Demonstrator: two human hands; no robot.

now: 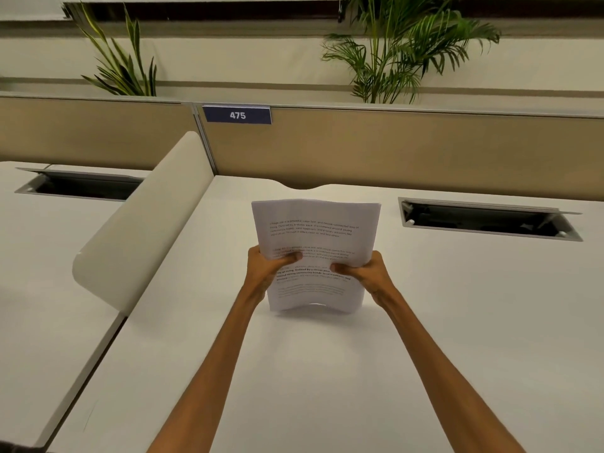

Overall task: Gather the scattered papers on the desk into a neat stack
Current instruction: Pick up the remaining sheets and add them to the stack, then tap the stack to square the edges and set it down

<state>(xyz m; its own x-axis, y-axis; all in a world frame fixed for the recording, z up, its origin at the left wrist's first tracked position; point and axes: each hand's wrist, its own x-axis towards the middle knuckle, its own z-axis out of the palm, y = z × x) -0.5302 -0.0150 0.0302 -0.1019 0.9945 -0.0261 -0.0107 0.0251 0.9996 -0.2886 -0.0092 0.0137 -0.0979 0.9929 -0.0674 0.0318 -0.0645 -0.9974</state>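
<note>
Left hand (pixel 265 268): closed on the left edge of the papers (pixel 315 253), thumb across the printed face, fingers hidden behind. Right hand (pixel 367 273): closed on the right edge in the same way, thumb in front. Both forearms are bare and stretched forward from the lower frame.

Papers: one sheaf of white sheets, held upright between the hands over the middle of the tabletop (pixel 327 371). Black printed text in short blocks, one block in bold near the thumbs. The sheaf bows; its top edge is wavy and its bottom edge arches up in the middle. The lower corners sit at or just above the tabletop; contact cannot be confirmed. A faint shadow lies beneath.

Tabletop: smooth, matte, off-white, with a shallow curved notch at the far edge behind the papers.

Right of the papers: a rectangular cable hatch (pixel 490 219), grey metal frame, dark inside, thin flap raised along its far side.

Left: a low divider (pixel 147 223), cream, smooth, rounded corners, running away from the viewer. Beyond it, a second tabletop with a similar hatch (pixel 78 188).

Far edge: a tan fabric-faced partition (pixel 392 148) with a grey metal cap and a dark blue plate (pixel 237 115) reading 475 in white. Behind it, two green plants (pixel 398 50) with long narrow leaves.
</note>
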